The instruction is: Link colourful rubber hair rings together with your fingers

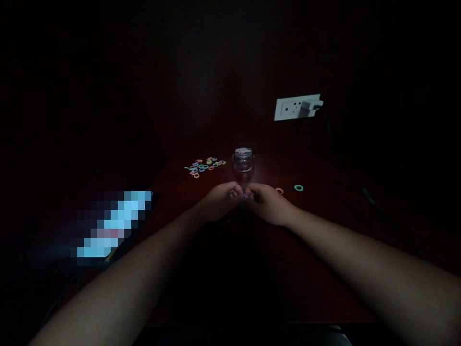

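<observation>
My left hand (227, 196) and my right hand (262, 198) meet over the dark red table, fingertips together. Pinched between them is a small purple hair tie (245, 196), mostly covered by the fingers. Just beyond my hands stands a clear jar (243, 163) with a lid on top. Left of the jar lies a loose pile of coloured hair ties (203, 166). Close to my right hand are an orange hair tie (279, 191), partly hidden behind it, and a green hair tie (298, 188) lying flat.
A lit screen (118, 226), blurred out, lies at the left beside my left forearm. On the wall at the back right is a white socket (297, 107) with a plug in it. A dark cable (370, 197) runs along the right side. The room is very dim.
</observation>
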`<state>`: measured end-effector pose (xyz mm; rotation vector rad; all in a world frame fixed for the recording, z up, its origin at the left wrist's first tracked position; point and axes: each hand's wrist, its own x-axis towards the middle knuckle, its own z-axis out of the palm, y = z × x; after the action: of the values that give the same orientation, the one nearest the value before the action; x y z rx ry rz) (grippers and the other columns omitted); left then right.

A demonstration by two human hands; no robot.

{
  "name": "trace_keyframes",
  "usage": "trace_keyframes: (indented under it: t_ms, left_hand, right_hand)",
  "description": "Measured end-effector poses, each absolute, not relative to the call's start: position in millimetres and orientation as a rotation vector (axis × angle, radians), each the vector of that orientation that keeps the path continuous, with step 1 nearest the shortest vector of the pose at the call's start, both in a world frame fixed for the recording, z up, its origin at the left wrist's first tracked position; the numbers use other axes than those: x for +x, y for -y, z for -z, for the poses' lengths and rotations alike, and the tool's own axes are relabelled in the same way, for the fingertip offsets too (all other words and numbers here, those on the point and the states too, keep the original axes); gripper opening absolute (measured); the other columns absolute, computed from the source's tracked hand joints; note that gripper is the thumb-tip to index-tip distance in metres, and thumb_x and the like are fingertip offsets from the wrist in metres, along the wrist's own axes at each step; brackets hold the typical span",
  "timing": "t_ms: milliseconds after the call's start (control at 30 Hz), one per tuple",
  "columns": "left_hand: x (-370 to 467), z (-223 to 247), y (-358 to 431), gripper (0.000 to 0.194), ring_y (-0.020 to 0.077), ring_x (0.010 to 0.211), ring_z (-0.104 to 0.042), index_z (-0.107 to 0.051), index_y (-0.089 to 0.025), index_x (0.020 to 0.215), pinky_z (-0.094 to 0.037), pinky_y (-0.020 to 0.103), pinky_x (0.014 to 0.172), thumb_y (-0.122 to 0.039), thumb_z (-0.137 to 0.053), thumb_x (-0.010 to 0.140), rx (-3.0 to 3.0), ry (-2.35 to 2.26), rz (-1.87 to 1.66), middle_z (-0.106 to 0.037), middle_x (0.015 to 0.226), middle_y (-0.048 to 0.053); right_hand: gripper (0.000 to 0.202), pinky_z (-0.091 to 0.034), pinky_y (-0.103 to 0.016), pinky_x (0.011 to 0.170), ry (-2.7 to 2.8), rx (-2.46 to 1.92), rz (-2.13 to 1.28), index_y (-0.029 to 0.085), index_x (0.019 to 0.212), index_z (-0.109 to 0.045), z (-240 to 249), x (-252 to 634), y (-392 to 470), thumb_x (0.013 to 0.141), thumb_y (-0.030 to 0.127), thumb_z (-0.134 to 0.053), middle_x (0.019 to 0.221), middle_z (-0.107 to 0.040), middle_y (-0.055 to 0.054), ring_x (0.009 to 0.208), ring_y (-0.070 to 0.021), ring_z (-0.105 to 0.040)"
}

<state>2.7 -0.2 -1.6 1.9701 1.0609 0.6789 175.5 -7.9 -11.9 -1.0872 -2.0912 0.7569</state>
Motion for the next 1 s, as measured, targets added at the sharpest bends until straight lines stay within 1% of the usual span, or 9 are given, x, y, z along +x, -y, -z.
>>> trace_keyframes:
  t_ms: [400,700,1000]
  left_hand:
    - [2.9,0.4,0.3,0.019,0.0061,0.057,-0.040,-0.052,-0.013,0.083,-0.032,0.018,0.052,-0.032,-0.051,0.079,1.969,-1.059,-0.677,-0.047,0.065,-0.003]
    - [2.6,4.2,-1.0,0.021,0.0064,0.060,-0.046,-0.051,-0.014,0.089,-0.036,0.017,0.054,-0.032,-0.053,0.078,1.902,-1.009,-0.713,-0.053,0.073,-0.001]
    - [3.9,3.1,-0.3,0.021,0.0062,0.058,-0.045,-0.051,-0.014,0.087,-0.035,0.018,0.053,-0.031,-0.054,0.077,1.876,-0.999,-0.723,-0.052,0.071,-0.001]
  right_hand:
    - [0.010,-0.030,-0.022,0.049,2.092,-1.098,-0.772,0.018,0.069,-0.048,10.0,175.2,8.5,0.075,0.025,-0.050,0.060,-0.049,0.003,0.053,-0.0086,-0.041]
    - [0.010,-0.030,-0.021,0.049,2.098,-1.079,-0.750,0.018,0.068,-0.046,10.5,175.4,8.2,0.075,0.024,-0.050,0.060,-0.048,0.003,0.053,-0.0086,-0.041]
    - [0.010,-0.029,-0.022,0.049,2.096,-1.091,-0.758,0.018,0.067,-0.047,9.8,174.7,9.0,0.075,0.024,-0.050,0.059,-0.049,0.003,0.052,-0.0084,-0.041]
